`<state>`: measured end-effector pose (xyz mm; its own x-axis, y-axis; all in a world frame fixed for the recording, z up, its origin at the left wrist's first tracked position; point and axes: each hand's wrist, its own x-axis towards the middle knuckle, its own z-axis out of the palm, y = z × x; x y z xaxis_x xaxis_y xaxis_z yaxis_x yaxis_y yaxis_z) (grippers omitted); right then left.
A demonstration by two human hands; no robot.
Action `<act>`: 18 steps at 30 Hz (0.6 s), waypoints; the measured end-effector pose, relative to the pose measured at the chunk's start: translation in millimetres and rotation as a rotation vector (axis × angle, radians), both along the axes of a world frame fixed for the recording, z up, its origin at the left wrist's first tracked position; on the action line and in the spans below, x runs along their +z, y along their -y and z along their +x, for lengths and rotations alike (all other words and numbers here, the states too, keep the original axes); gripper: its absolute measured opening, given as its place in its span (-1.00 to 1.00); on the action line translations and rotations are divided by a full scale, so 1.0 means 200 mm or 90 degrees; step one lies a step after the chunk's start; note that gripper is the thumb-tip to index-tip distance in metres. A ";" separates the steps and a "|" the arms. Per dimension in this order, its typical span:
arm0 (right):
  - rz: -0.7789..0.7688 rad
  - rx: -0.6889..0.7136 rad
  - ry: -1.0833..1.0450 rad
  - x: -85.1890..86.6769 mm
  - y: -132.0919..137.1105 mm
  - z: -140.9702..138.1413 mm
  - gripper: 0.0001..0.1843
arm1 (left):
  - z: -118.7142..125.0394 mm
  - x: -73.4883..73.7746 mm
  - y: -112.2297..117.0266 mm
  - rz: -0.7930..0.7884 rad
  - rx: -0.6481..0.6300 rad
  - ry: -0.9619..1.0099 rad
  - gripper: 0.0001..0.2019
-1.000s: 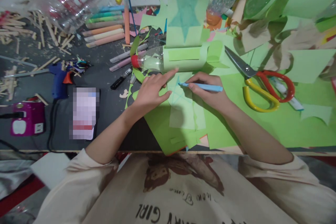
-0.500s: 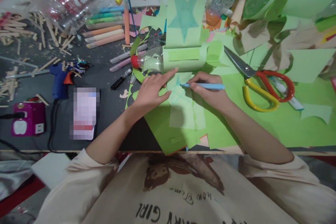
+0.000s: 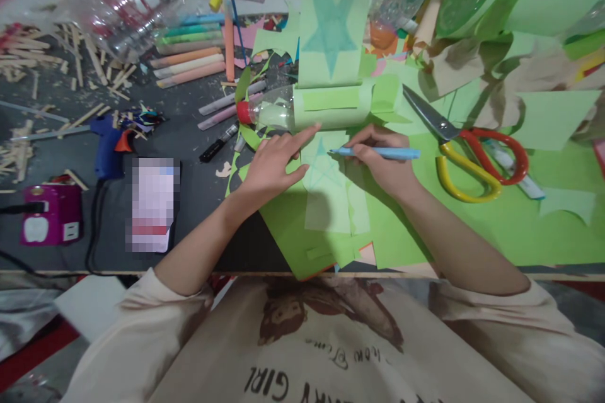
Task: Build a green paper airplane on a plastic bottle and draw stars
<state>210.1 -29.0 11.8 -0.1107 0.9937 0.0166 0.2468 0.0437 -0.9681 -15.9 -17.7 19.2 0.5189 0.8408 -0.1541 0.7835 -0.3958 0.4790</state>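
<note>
My right hand [image 3: 385,160] pinches a light blue felt-tip pen [image 3: 401,153], its tip pointing left beside a star outline. The star is drawn in blue on a pale green paper piece [image 3: 326,201], and its top point is filled in. Spread flat, my left hand [image 3: 278,164] rests on the left edge of this paper. Just beyond both hands lies a clear plastic bottle [image 3: 274,107] with a red cap, wrapped in pale green paper. A rounded green flap [image 3: 331,19] with a filled blue star stands behind the bottle.
Scissors [image 3: 449,132] with red and yellow handles lie at right on green sheets. On the left are a blue glue gun [image 3: 108,148], a phone [image 3: 154,204] and a magenta power adapter [image 3: 51,214]. Several markers [image 3: 189,66], wood sticks and plastic bottles [image 3: 142,0] fill the back.
My right hand and the felt-tip pen have shifted slightly right, the tip moving off the star's upper point. My left hand stays in place.
</note>
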 end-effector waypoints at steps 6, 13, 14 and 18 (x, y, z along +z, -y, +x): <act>0.023 0.042 -0.005 0.00 0.03 -0.04 -0.86 | 0.00 -0.01 0.00 0.008 -0.002 0.009 -0.40; 0.027 0.124 0.019 0.00 0.06 -0.11 -0.82 | 0.00 0.01 0.00 -0.001 0.004 -0.004 -0.39; 0.026 0.116 0.023 0.00 0.06 -0.11 -0.80 | 0.00 0.01 0.00 -0.001 0.004 -0.005 -0.39; 0.022 0.120 0.036 0.00 0.06 -0.10 -0.80 | 0.01 0.01 0.00 -0.002 0.003 -0.002 -0.39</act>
<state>190.1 -40.6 11.3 -0.2963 0.9543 0.0395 0.2848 0.1278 -0.9500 -14.6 -17.5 21.2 0.5148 0.8425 -0.1589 0.7868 -0.3907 0.4778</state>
